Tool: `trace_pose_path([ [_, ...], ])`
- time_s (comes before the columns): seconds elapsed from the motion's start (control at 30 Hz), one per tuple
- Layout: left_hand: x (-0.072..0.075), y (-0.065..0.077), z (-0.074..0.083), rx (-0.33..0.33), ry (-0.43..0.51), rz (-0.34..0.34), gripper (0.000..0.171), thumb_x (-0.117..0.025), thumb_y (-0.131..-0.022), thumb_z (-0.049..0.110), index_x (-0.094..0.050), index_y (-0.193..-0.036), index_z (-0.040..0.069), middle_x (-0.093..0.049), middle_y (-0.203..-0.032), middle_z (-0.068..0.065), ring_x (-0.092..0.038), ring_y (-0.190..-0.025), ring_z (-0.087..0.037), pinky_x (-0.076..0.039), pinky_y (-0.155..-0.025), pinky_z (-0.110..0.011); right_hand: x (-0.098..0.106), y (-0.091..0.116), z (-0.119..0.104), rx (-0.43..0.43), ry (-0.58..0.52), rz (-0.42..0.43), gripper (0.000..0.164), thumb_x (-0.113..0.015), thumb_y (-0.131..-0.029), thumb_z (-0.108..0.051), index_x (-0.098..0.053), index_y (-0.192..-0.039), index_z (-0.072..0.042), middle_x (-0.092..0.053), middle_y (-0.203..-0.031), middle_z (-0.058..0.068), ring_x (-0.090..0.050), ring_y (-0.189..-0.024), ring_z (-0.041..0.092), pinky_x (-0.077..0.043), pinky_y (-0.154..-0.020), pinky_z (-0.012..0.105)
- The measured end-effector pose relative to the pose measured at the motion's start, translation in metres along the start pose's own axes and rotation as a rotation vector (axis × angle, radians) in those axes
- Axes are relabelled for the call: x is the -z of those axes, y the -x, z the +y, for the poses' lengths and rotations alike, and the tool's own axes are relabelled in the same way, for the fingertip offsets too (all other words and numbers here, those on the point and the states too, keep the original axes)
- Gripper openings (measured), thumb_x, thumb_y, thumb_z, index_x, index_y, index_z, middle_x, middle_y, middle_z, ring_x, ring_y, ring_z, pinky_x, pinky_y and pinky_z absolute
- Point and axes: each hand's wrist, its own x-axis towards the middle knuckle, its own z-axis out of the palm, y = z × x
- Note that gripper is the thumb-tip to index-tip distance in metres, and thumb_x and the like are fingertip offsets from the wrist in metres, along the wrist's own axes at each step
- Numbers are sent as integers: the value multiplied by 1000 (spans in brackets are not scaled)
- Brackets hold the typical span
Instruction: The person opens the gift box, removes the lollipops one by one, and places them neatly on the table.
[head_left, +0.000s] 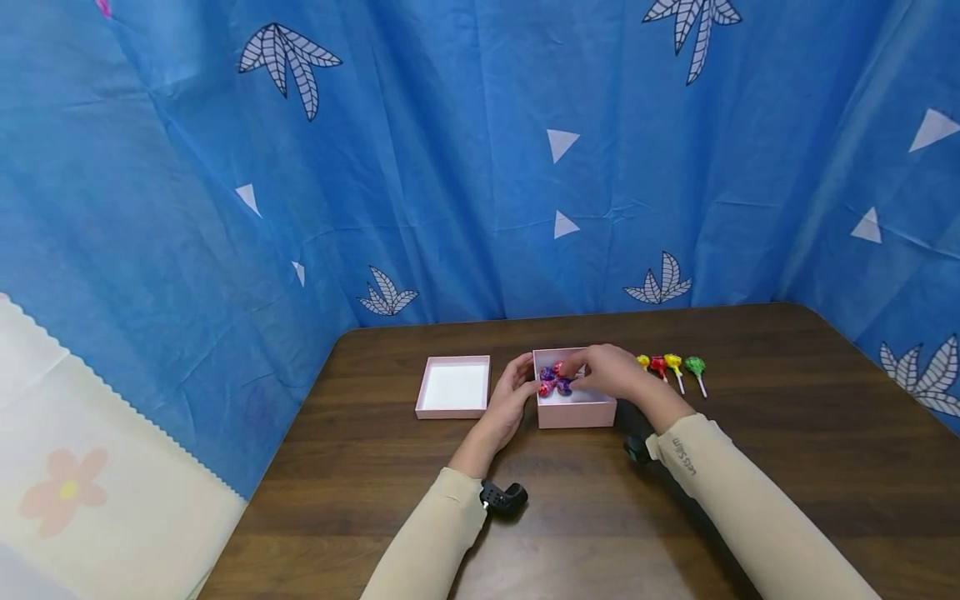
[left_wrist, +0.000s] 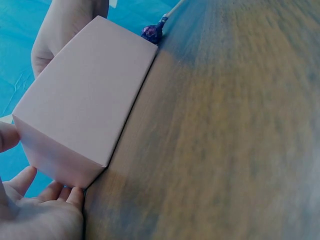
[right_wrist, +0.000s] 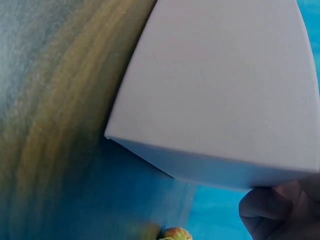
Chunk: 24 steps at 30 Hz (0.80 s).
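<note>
A pink open box stands on the table, with several lollipops in red and purple wrappers inside its left part. My left hand grips the box's left side, thumb at the rim and fingertips against the outer wall, as the left wrist view also shows. Over the right rim my right hand reaches in, thumb and forefinger down among the lollipops; I cannot tell whether they pinch one. Right of the box lie lollipops in yellow, red and green, the green lollipop farthest right. A purple lollipop shows beyond the box in the left wrist view.
A shallow pink lid with a white inside lies left of the box. The brown wooden table ends at a blue curtain behind and beside it. Black wrist cameras sit by both sleeves.
</note>
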Motion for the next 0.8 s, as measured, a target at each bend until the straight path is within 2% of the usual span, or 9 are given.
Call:
trace_pose_path([
  [0.17,-1,1,0,-12,1,-3,57,-54,-97,7,-35,-151,11,-34,-159,-13,-29,-150,-32,-23,-126,-49,-3,0,-1,15,61,13,18,-76,-87,-23,-78,-105,-26,-74,-111,-2,-63,-109,25,-50,-94,52],
  [0.47,-1,2,2,-3,-3,-11,57,-54,-98,9,-36,-151,15,-34,-159,-9,-28,-150,-30,-23,-126,-49,-6,-2,0,59,141,26,19,-79,-84,-28,-80,-103,-28,-75,-97,-10,-62,-93,15,-53,-84,40],
  [0.63,0,2,1,-15,-10,-15,57,-53,-98,8,-34,-151,13,-33,-160,-12,-28,-150,-32,-23,-126,-49,-8,-4,-1,59,159,5,20,-81,-83,-29,-80,-103,-27,-74,-91,-11,-60,-88,12,-51,-77,34],
  [0.8,-2,2,1,-5,-16,-7,57,-54,-98,8,-36,-151,15,-34,-159,-10,-29,-150,-30,-24,-126,-48,-8,-4,-2,55,190,-14,22,-81,-82,-31,-80,-104,-28,-73,-91,-11,-58,-87,12,-51,-74,33],
])
